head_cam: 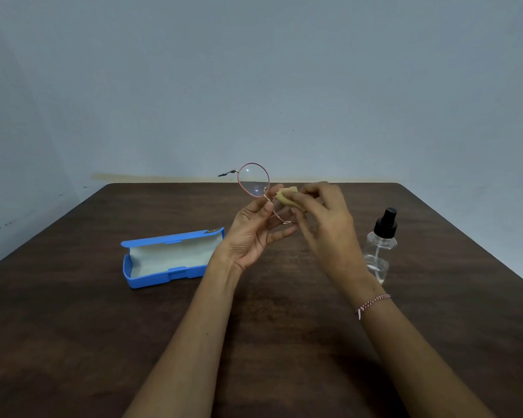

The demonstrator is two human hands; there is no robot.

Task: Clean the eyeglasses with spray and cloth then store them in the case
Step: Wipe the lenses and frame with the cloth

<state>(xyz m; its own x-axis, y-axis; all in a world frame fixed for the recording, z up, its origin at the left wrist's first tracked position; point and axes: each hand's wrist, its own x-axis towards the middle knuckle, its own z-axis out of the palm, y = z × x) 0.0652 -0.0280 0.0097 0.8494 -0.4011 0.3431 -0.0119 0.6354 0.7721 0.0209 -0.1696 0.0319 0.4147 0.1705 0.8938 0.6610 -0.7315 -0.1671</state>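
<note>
eyeglasses (253, 180) | left hand (255, 233) pinches bridge | right hand (325, 220) presses cloth (287, 198)

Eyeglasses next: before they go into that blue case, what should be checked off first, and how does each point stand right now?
1. Eyeglasses securely held: ok, the left hand pinches the frame near the bridge.
2. Cloth on the lens: ok, the right hand presses it to one lens.
3. Both lenses clean: cannot tell; one lens is hidden behind the cloth.
4. Case open and empty: ok, lid up, pale lining bare.
5. Temples folded: not ok, one arm sticks out.
6. Spray bottle out of the way: ok, upright on the table, right of the hands.
</note>
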